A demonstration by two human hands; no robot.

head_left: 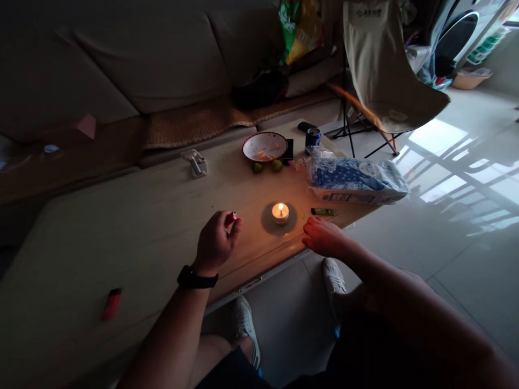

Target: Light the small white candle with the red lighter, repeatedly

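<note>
Pinching a small red object, the left hand hovers beside the lit tealight. The right hand, loosely curled and apparently empty, rests on the desk across from it.

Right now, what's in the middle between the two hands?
The head view shows a lit tealight candle on the table, between the left hand and the right hand.
</note>
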